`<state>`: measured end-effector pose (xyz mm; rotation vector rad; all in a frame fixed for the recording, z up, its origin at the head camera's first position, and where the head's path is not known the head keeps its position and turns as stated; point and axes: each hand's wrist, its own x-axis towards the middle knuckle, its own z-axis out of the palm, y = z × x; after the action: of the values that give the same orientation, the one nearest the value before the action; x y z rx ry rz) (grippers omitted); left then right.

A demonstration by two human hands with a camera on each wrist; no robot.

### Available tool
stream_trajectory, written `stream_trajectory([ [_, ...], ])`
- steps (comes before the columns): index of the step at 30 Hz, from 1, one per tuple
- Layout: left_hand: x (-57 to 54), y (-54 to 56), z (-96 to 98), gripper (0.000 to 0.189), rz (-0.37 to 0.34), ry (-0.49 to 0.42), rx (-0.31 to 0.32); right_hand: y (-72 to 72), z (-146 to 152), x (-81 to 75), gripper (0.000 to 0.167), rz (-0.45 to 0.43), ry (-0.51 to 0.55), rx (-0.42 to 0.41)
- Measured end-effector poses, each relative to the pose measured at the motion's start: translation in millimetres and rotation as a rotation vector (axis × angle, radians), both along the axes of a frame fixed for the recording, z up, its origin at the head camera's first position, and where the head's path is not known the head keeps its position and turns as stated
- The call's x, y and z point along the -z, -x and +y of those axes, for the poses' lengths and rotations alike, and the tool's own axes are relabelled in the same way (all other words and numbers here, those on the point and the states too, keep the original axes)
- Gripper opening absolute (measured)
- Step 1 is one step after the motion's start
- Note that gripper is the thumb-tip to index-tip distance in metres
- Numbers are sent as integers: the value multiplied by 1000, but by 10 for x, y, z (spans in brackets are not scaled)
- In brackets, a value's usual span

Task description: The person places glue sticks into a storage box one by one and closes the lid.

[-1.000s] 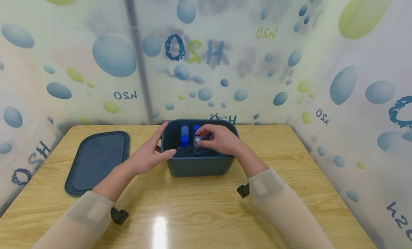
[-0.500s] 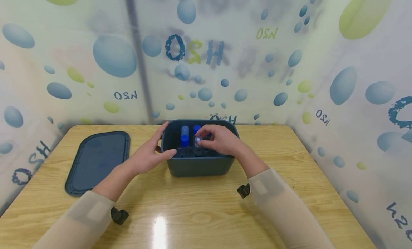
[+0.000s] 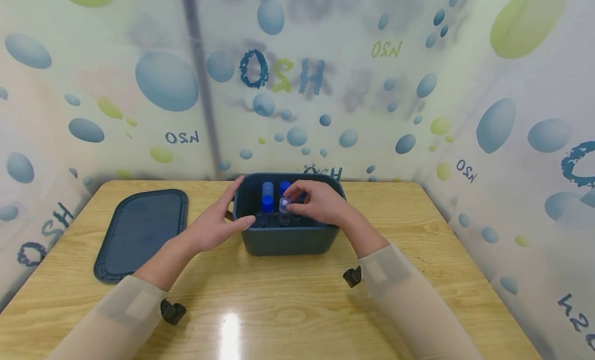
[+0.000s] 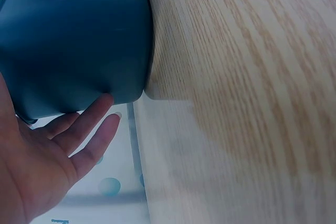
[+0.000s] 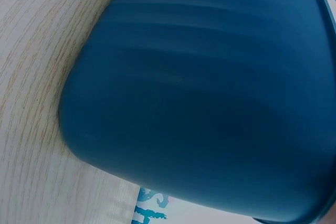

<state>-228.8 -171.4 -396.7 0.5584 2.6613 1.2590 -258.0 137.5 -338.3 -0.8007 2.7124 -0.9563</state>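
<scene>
Inside the dark blue bin stand several small bottles. My right hand reaches in over the rim and pinches the top of a clear bottle, its thumb and index finger curled around it. Just left of that one is a bottle with a blue cap; another blue-topped bottle sits behind it. My left hand steadies the bin's left end, thumb by the front rim. In the left wrist view the left fingers lie fairly straight against the outer wall. The bottle bottoms are partly hidden.
A flat dark blue lid lies on the wooden table to the left of the bin. Behind the bin hangs a patterned curtain, with more of it at both sides. The bin's ribbed wall fills the right wrist view.
The clear bottle in my right fingers shifts very slightly. Both hands, the bin and the lid otherwise stay where they were.
</scene>
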Motion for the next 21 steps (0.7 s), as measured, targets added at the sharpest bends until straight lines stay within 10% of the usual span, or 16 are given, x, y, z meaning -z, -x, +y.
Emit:
stream_trajectory([
  [21,-1,6,-2,101,0,12,2,9,10,-10,24,-10,40,42],
])
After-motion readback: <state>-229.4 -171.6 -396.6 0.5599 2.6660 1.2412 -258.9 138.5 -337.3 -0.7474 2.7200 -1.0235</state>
